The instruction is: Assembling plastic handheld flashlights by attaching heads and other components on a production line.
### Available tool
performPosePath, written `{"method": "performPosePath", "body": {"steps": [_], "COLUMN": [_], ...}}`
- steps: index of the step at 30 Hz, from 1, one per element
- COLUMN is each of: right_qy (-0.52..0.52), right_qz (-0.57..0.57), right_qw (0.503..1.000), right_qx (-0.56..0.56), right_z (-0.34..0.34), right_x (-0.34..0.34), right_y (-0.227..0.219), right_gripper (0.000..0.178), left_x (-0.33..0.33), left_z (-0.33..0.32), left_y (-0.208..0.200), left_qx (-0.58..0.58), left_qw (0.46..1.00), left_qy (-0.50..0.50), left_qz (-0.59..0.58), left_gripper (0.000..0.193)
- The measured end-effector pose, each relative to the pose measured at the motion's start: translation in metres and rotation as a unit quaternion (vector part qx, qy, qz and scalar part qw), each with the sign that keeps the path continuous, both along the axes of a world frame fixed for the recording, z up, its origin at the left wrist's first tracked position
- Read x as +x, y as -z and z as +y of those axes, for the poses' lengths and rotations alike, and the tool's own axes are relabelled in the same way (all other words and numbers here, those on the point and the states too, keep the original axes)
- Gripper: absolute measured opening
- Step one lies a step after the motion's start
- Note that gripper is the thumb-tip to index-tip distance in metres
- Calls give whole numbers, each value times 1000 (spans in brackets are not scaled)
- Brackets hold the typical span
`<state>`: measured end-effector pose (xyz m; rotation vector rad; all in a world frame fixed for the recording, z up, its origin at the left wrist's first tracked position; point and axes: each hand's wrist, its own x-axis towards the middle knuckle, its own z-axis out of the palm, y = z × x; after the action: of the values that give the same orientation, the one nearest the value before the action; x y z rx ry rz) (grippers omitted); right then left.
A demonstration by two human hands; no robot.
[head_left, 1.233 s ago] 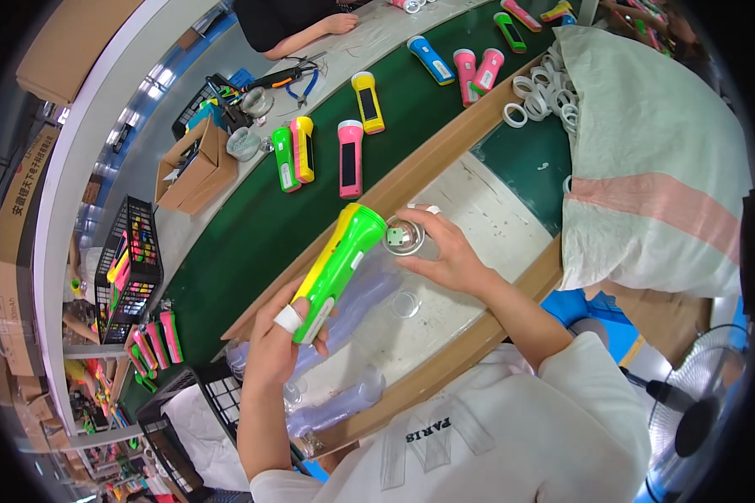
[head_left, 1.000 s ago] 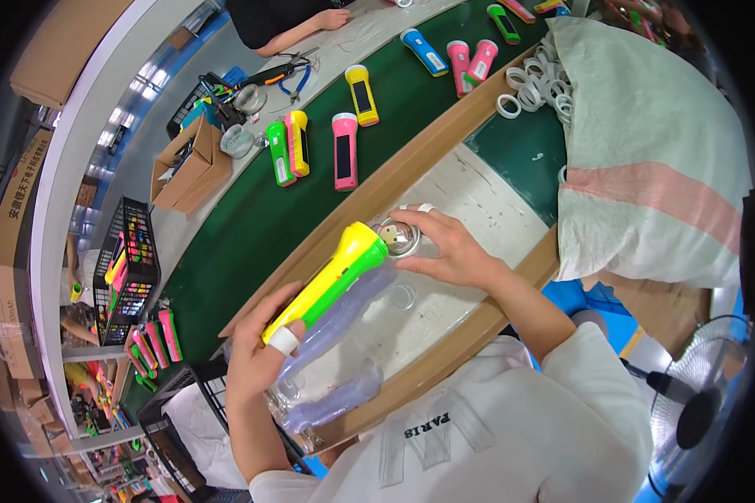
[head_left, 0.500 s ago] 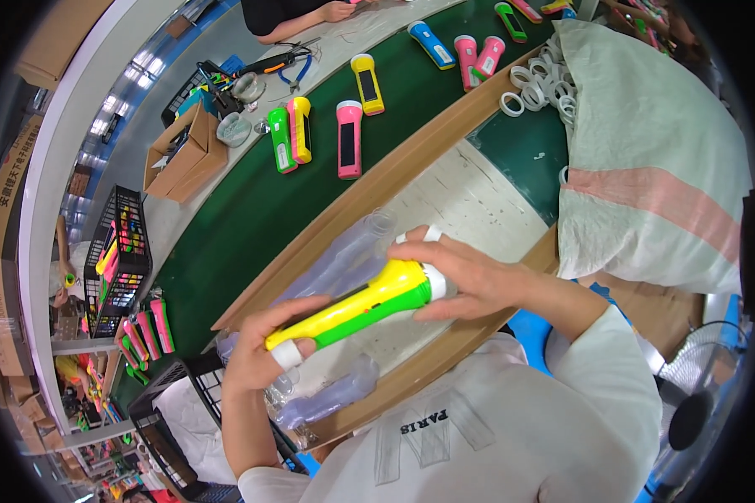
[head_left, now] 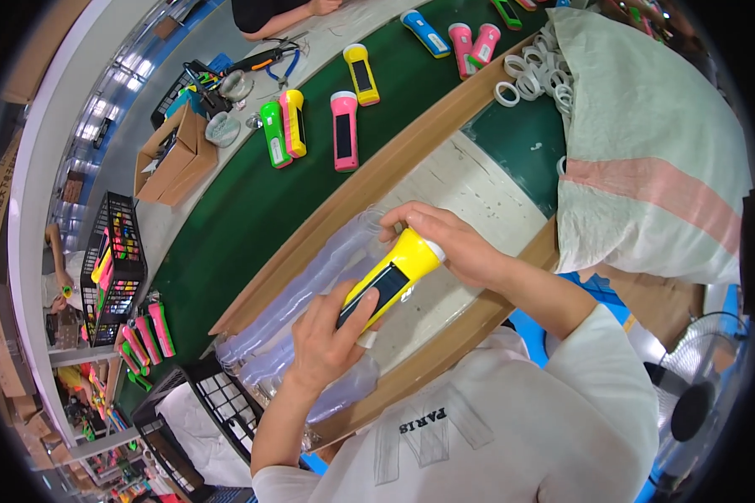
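A yellow flashlight [head_left: 413,255] with a dark panel on its handle is held tilted between my hands, its wide head up to the right. My left hand [head_left: 323,345] wraps the handle end, thumb lying along the dark panel. My right hand [head_left: 460,245] curls over the head beside its white end ring, fingertips partly hidden behind it. Below the hands lie stacked rows of clear plastic cup-like pieces [head_left: 298,293] on a pale worktop [head_left: 445,189].
Brown strips [head_left: 369,180] border the worktop. Beyond runs a green belt [head_left: 226,222] with several flashlights, including a pink one [head_left: 344,134]. White rings [head_left: 528,82] lie by a large woven sack [head_left: 654,101] at right. A black crate [head_left: 218,394] stands at lower left.
The flashlight has turned so its dark panel faces up; its green side is now out of sight. My left hand has moved right and up along with it, while my right hand stays at the head.
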<state>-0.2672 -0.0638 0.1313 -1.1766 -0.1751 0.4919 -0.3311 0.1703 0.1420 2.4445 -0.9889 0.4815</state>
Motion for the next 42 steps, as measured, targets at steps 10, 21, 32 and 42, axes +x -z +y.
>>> {"method": "performPosePath", "body": {"steps": [10,21,32,42], "right_qy": [32,2,56,98], "right_qz": [-555,53,57,18], "right_qw": [824,998,973,980], "right_qx": [-109,-41,215,173], "right_z": [-11,4,13,32], "right_x": [-54,26,-5,-25], "right_y": [-61,5,22,-2], "right_gripper": [34,44,38,23], "left_x": [-25,-8,-38,-54], "left_z": [21,-19,-37,-57], "left_y": [-40,24,55,26], "left_qx": [-319,-117,-615,-362], "left_qw": [808,986,336,783], "left_qy": [174,-66,47,-83], "left_qz": [464,95,712,499], "left_gripper": [54,50,56,59]}}
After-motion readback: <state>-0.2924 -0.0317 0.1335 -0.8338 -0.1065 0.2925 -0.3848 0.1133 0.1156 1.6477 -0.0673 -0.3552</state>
